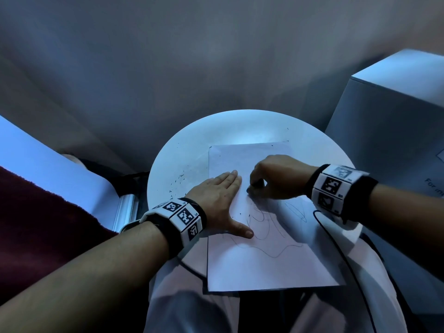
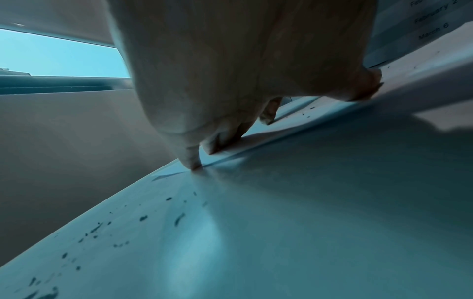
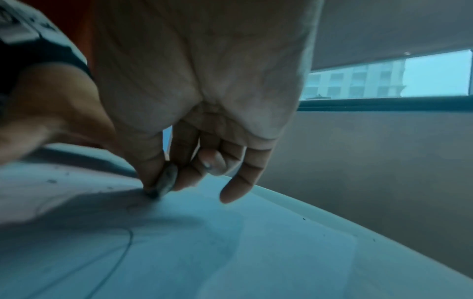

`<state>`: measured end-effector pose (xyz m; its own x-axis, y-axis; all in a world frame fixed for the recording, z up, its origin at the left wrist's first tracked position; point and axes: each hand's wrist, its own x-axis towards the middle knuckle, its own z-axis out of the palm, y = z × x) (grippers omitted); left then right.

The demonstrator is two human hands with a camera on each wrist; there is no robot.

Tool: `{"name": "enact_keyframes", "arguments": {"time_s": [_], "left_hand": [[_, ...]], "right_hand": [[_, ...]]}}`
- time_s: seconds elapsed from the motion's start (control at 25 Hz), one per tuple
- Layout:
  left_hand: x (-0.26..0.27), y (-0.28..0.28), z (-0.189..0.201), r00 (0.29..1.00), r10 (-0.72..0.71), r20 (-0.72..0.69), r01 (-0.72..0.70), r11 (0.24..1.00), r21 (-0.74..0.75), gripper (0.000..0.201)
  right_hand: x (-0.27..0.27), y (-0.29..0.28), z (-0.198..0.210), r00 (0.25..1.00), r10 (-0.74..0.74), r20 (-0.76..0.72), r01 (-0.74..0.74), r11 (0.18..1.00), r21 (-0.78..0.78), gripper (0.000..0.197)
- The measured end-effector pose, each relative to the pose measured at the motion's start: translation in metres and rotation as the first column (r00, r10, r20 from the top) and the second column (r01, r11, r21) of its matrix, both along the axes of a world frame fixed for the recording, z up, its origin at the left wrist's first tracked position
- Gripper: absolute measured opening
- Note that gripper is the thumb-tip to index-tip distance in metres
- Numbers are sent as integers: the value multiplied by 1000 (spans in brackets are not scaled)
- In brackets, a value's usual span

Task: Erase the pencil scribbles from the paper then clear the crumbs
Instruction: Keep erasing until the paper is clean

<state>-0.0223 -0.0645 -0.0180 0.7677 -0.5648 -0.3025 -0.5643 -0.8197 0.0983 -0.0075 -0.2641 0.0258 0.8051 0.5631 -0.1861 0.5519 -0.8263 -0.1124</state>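
Note:
A white sheet of paper (image 1: 264, 260) lies on a small round white table (image 1: 173, 164), its near end hanging over the edge. Pencil scribbles (image 1: 271, 227) cross the sheet's middle. My left hand (image 1: 218, 195) lies flat on the paper's left edge, fingers straight, thumb spread. My right hand (image 1: 271, 179) pinches a small grey eraser (image 3: 166, 180) between thumb and fingers, its tip on the paper at the top of the scribbles. Dark eraser crumbs (image 1: 177, 181) are scattered on the table left of the sheet, and the same crumbs (image 2: 143, 218) show in the left wrist view.
A large white box (image 1: 389, 131) stands close on the right. A dark red cloth (image 1: 36, 224) and a white surface lie at left. A black cable (image 1: 336, 246) runs from my right wrist down past the table's edge.

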Motion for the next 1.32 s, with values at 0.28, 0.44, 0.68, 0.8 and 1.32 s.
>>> {"name": "enact_keyframes", "arguments": {"time_s": [0.28,0.44,0.68,0.8,1.32], "left_hand": [[0,-1,3,1000,10,-12,-10,1000,14,136],[1,-7,8,999,28,-31,-28,1000,12,133],[4,-18,5,1000,-6,-21,7,998,55,128],[4,-16,5,998,9,-61,-8,1000,20,128],[4,-13,0,997,1,-74,-1,1000,-3,131]], "right_hand": [[-28,2,-5,984,60,-170,-39,991,130,20],[-4,-17,-12,979,-167,-122,196,933,302,16],[-4,-16,-17,984,-175,-43,180,941,288,10],[-2,-12,-18,982,-177,-62,188,924,334,12],[-6,-5,-13,999,-53,2,51,969,241,9]]}}
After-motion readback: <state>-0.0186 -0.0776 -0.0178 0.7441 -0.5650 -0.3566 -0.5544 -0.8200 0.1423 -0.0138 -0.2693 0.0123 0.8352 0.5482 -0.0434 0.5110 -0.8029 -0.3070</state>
